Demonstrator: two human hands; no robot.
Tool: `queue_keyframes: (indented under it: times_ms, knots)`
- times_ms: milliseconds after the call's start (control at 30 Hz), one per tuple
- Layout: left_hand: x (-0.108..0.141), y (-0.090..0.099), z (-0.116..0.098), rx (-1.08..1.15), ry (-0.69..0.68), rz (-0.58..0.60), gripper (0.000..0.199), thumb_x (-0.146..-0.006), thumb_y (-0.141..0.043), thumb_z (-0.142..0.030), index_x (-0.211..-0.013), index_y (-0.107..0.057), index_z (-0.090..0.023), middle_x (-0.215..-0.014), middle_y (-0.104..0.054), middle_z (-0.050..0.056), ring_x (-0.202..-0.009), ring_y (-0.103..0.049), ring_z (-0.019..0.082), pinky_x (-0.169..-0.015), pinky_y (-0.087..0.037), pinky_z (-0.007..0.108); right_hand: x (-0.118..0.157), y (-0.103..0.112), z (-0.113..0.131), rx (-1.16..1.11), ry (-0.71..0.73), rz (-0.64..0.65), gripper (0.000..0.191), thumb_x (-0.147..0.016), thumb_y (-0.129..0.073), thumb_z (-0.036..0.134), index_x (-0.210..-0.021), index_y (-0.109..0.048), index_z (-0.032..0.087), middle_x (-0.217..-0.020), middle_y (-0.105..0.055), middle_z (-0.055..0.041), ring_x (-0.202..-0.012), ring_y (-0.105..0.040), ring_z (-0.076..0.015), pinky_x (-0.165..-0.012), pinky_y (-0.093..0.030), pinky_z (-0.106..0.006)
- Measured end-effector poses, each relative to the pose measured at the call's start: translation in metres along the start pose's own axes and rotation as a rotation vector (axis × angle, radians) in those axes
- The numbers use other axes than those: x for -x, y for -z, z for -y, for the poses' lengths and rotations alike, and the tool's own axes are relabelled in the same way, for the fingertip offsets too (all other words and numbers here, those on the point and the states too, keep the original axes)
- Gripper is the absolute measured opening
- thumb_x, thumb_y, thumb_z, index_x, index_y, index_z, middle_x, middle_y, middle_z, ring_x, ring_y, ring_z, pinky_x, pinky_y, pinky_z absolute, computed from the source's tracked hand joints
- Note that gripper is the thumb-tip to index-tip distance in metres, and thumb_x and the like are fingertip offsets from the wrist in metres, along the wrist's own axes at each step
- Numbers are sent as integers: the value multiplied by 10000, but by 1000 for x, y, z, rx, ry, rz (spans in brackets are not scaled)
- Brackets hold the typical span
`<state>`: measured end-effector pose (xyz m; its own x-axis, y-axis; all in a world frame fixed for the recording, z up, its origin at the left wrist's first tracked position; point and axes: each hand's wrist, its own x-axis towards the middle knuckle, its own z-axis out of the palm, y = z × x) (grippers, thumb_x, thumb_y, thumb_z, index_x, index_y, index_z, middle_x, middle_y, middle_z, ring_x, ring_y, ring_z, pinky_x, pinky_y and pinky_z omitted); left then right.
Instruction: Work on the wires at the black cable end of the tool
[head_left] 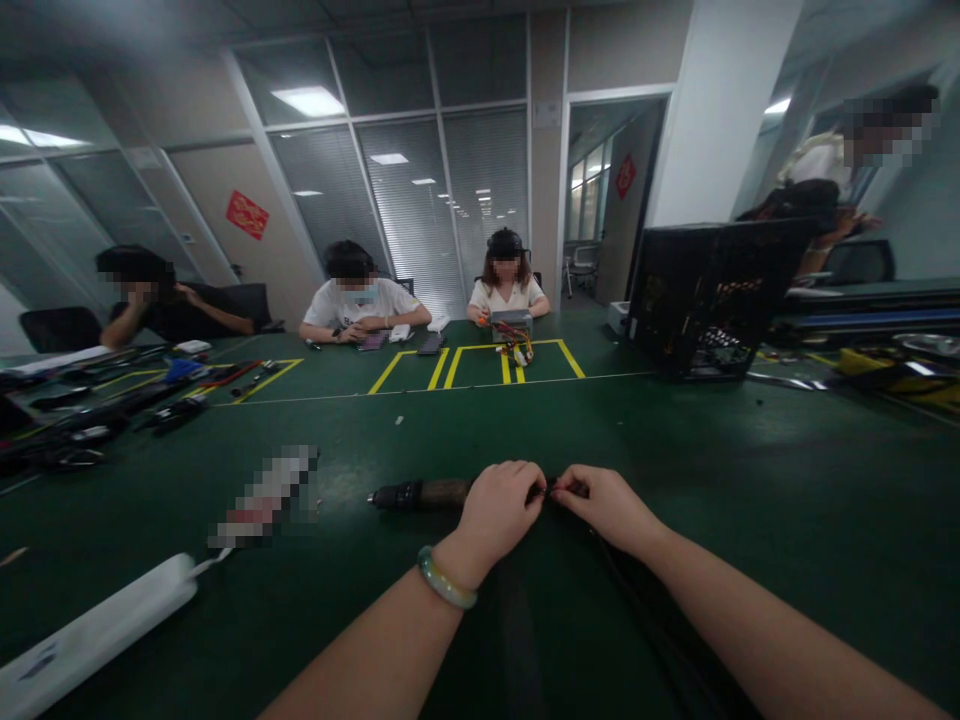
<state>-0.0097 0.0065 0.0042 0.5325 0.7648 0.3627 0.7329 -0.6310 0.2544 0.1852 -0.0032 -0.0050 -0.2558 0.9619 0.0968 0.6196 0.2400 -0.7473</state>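
A dark electric screwdriver (441, 493) lies along the green table with its bit end toward the left. My left hand (501, 515), with a jade-coloured bangle at the wrist, is closed over the screwdriver's rear end and covers it. Fingertips pinched, my right hand (604, 505) meets the left at the screwdriver's tail and grips a small dark piece there, which looks like the cord's plug. A black cord (622, 575) runs from under my right hand toward the front edge. The exact join between plug and screwdriver is hidden by my fingers.
At left lie a white power strip (97, 630) and a blurred-out phone-like object (266, 497). Cables and tools (150, 395) clutter the far left. A black computer case (709, 300) stands back right. Several people sit across the green table (337, 430), one beside a power supply (511, 322).
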Motion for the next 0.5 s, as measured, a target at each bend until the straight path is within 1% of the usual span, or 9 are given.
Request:
queue_keyframes:
  times_ms: [100,167,233,300,400,500]
  knots:
    - [1,0,-1,22,-17,-41,88,-825,-613,-165,-896,-596,-215,-983,-644,8,-975,-577,183,-933,-414,360,0,0,-1,-5,11,-1,147,-853,-591,318,-879,-686,209,-823,-706,-4,-744,-630,-159,-650,-440,-254]
    - [2,-1,-2,22,-34,-75,87,-828,-602,-151,-888,-606,-214,-1008,-650,9,-1004,-575,179,-1032,-354,396,0,0,-1,2,15,-15,139,-848,-596,318,-866,-687,215,-816,-705,3,-738,-627,-158,-645,-434,-254]
    - [2,-2,-2,16,-42,-95,107,-831,-596,-145,-903,-621,-220,-1021,-656,3,-1013,-577,172,-1083,-304,412,0,-1,0,8,6,-26,140,-846,-599,326,-860,-690,221,-819,-705,7,-738,-626,-160,-639,-429,-254]
    - [2,-4,-2,19,-29,-95,134,-832,-597,-150,-932,-639,-229,-1026,-661,2,-1012,-581,171,-1071,-323,407,0,-2,2,7,-17,-24,153,-848,-593,335,-860,-694,220,-818,-706,5,-733,-626,-162,-629,-427,-254]
    - [1,-5,0,41,-2,-73,160,-831,-600,-161,-959,-660,-236,-1033,-665,10,-1002,-588,180,-973,-413,375,1,-5,5,4,-57,-22,166,-854,-585,341,-862,-696,219,-815,-706,-1,-723,-625,-161,-622,-426,-254]
    - [1,-6,2,56,13,-60,154,-832,-599,-173,-956,-663,-239,-1016,-669,8,-977,-595,183,-907,-445,353,2,-7,7,2,-88,-22,166,-858,-583,348,-882,-694,228,-839,-707,0,-723,-625,-157,-616,-425,-251]
